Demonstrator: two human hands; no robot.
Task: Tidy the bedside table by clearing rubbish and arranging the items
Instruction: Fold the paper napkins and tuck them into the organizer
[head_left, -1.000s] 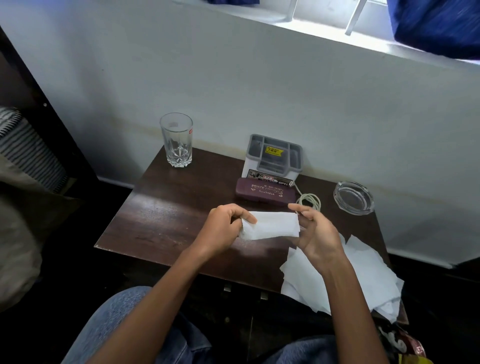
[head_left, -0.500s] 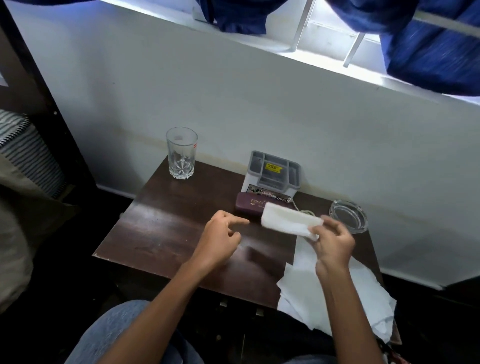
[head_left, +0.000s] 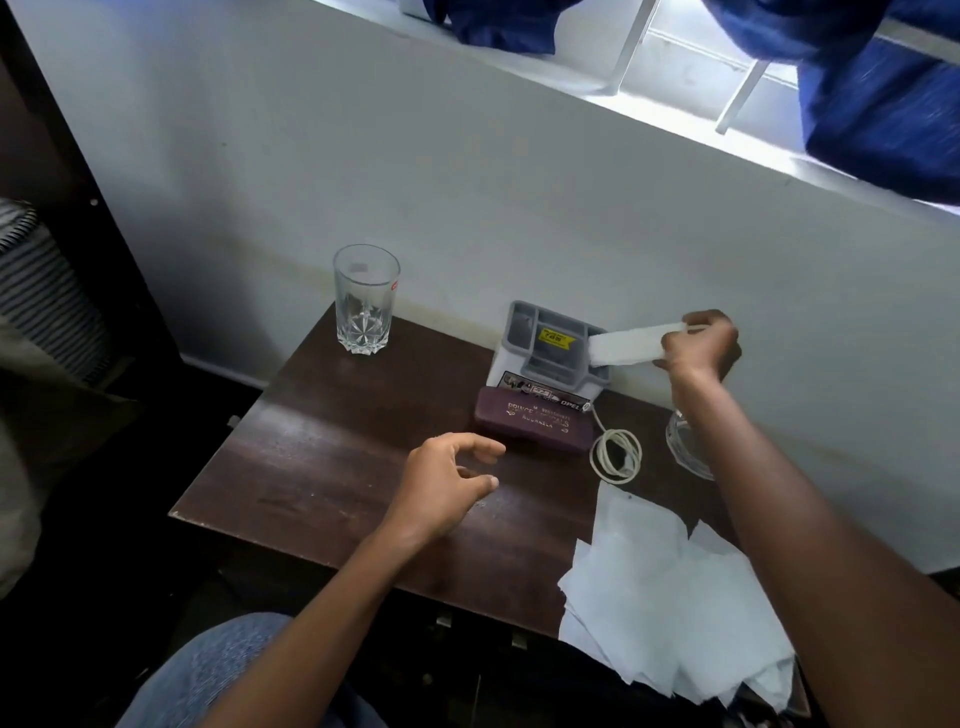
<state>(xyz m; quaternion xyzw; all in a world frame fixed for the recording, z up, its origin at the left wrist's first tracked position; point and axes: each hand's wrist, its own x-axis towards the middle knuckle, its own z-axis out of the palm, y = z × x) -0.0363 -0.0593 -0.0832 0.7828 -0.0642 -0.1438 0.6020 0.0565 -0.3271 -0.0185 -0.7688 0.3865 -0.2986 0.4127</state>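
The glass (head_left: 365, 301) stood at the table's (head_left: 322, 467) back left corner, the organizer (head_left: 550, 343) at back centre, the case (head_left: 535, 423) just before it. The cable coil (head_left: 615, 457) lay right of the case, the ashtray (head_left: 685, 447) beyond. Loose tissues (head_left: 665, 597) overhung the front right corner. The right hand (head_left: 701, 343) held a folded tissue (head_left: 628, 343) at the organizer's right end.

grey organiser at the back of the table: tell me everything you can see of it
The grey organiser looks like plastic: a grey top split into several open compartments over a white base, a yellow sticker on an inner divider. It stands upright at the back of the table, near the wall. A maroon case lies just before its front. The right hand pinches a folded tissue whose free end reaches its right compartment; whether it is inside is unclear.
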